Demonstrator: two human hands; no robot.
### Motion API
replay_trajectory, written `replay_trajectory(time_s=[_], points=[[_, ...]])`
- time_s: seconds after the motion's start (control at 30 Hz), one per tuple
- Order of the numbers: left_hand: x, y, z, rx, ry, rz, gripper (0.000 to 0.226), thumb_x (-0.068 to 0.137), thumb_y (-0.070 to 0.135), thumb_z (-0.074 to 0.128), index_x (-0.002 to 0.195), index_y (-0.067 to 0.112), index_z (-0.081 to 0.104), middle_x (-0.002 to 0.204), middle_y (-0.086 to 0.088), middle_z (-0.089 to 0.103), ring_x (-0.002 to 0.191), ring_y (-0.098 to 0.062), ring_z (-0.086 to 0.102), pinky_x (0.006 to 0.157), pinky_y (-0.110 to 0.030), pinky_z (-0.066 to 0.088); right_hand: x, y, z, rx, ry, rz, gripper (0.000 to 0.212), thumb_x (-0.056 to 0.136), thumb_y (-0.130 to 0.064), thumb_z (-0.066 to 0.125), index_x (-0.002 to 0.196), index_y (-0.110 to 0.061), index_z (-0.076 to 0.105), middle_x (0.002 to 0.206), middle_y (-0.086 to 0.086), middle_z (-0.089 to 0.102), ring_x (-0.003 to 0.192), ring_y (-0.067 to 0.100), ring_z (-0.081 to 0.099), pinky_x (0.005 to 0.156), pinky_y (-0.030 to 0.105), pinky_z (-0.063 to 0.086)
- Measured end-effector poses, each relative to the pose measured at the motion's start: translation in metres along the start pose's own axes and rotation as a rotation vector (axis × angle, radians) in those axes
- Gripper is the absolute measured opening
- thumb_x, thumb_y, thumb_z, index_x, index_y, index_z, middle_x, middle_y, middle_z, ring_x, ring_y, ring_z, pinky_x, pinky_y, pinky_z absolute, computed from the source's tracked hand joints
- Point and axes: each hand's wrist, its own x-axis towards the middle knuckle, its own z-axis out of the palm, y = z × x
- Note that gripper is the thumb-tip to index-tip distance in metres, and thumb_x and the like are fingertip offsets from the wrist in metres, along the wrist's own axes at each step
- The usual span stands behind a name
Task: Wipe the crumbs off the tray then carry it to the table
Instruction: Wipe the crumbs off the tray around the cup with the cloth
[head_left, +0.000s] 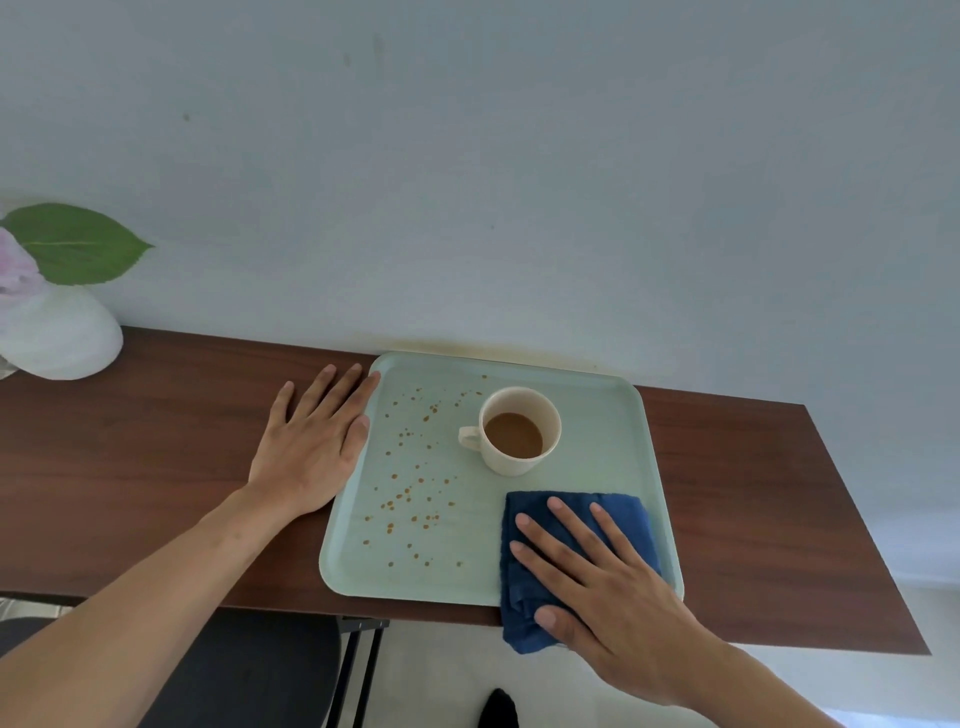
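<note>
— Where are the crumbs (410, 483)?

— Scattered over the left half of the smooth, pale green tray (613, 457), left of my right hand (597, 577), which lies flat, fingers spread, on the nubbly blue cloth (623, 514) at the near right corner.

— Your other hand?

— My left hand (311, 441) rests flat against the tray's left rim, on the wooden shelf (156, 467). I'd sweep leftward, skirting the cup (519, 431).

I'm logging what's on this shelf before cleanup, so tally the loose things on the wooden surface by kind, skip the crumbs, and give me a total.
Pale green tray: 1
Cream cup with brown drink: 1
Blue cloth, under the right hand: 1
White vase with a flower, partly cut off at the frame edge: 1
Total: 4
</note>
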Motion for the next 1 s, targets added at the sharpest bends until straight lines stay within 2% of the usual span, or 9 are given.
replay_trajectory(time_s=[0.2, 0.33, 0.67, 0.8, 1.0], points=[[0.0, -0.004, 0.001, 0.004, 0.009, 0.006, 0.057, 0.104, 0.05, -0.005, 0.161, 0.046, -0.009, 0.172, 0.017, -0.004, 0.159, -0.009, -0.011, 0.129, -0.052, -0.002, 0.038, -0.037, -0.005, 0.058, -0.025, -0.05, 0.059, 0.113, -0.06, 0.017, 0.168, -0.038, 0.014, 0.176, -0.016, 0.001, 0.162, 0.02, -0.017, 0.125, 0.058, -0.009], [0.001, -0.001, 0.001, -0.007, 0.013, 0.007, 0.058, 0.104, 0.05, -0.004, 0.161, 0.045, -0.007, 0.172, 0.016, -0.002, 0.159, -0.009, -0.01, 0.129, -0.051, -0.003, 0.063, -0.057, -0.01, 0.102, -0.026, -0.082, 0.061, 0.112, -0.063, 0.01, 0.168, -0.038, 0.011, 0.176, -0.015, -0.005, 0.16, 0.019, -0.025, 0.125, 0.062, -0.011], [-0.001, -0.001, -0.001, -0.012, 0.01, 0.0, 0.058, 0.104, 0.049, -0.002, 0.162, 0.045, -0.006, 0.173, 0.016, 0.0, 0.159, -0.009, -0.009, 0.129, -0.051, -0.002, 0.074, -0.073, -0.009, 0.127, -0.013, -0.106, 0.064, 0.111, -0.064, 0.013, 0.168, -0.035, 0.01, 0.176, -0.013, -0.008, 0.16, 0.018, -0.025, 0.125, 0.062, -0.011], [0.0, -0.002, -0.001, -0.005, 0.01, -0.004, 0.059, 0.103, 0.05, -0.003, 0.162, 0.045, -0.006, 0.172, 0.016, -0.002, 0.159, -0.009, -0.01, 0.129, -0.051, -0.003, 0.057, -0.056, -0.007, 0.1, -0.014, -0.112, 0.063, 0.112, -0.063, 0.018, 0.168, -0.036, 0.01, 0.176, -0.014, -0.008, 0.16, 0.016, -0.022, 0.125, 0.058, -0.013], [0.0, -0.002, 0.001, -0.009, 0.01, -0.003, 0.058, 0.104, 0.05, -0.002, 0.162, 0.046, -0.006, 0.172, 0.018, -0.002, 0.159, -0.008, -0.009, 0.129, -0.05, -0.003, 0.017, -0.016, -0.001, 0.092, -0.008, -0.068, 0.059, 0.112, -0.062, 0.024, 0.167, -0.04, 0.018, 0.175, -0.02, -0.001, 0.162, 0.013, -0.012, 0.126, 0.054, -0.006]])
